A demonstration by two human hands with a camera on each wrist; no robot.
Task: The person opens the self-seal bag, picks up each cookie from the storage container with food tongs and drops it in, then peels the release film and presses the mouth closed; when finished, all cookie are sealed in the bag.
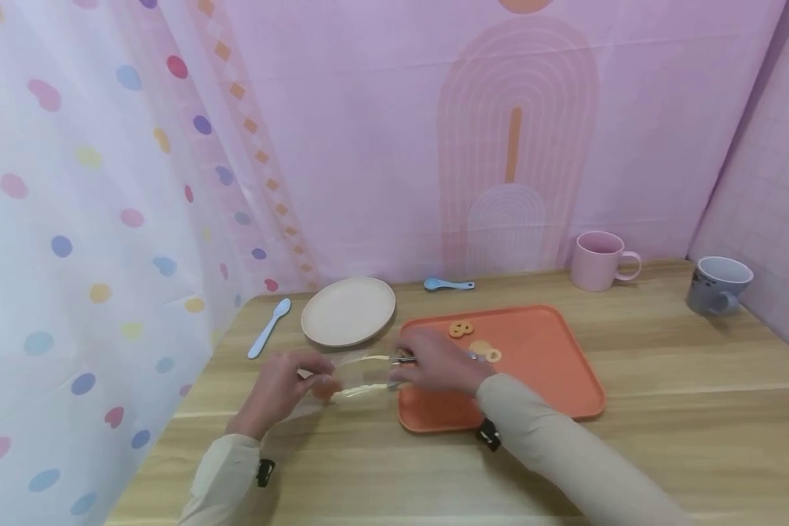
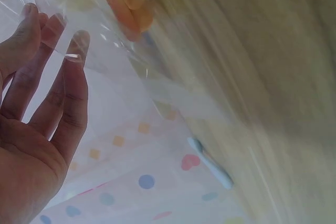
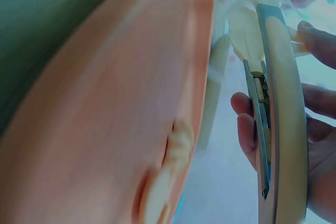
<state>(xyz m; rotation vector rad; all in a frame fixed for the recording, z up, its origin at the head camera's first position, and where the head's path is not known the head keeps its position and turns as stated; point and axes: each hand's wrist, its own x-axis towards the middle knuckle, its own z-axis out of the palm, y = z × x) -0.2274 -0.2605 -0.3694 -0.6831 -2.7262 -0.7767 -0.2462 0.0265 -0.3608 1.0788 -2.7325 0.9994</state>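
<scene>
No writing is legible anywhere. The left hand (image 1: 277,387) pinches the left end of a clear plastic bag (image 1: 358,374), which lies lengthwise left to right on the wooden table (image 1: 664,453) beside the orange tray (image 1: 552,380) (cookies (image 1: 461,329) sit on it). The right hand (image 1: 437,361) grips metal tongs (image 1: 404,359) pointing left into the bag's mouth.

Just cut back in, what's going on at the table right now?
A person holds a clear plastic bag open at the near left corner of an orange tray. The left hand grips the bag's left side, and an orange cookie seems to lie inside it. The right hand holds metal tongs at the bag's mouth. Two cookies remain on the tray. A beige plate, two blue spoons and two mugs sit untouched around it.
</scene>
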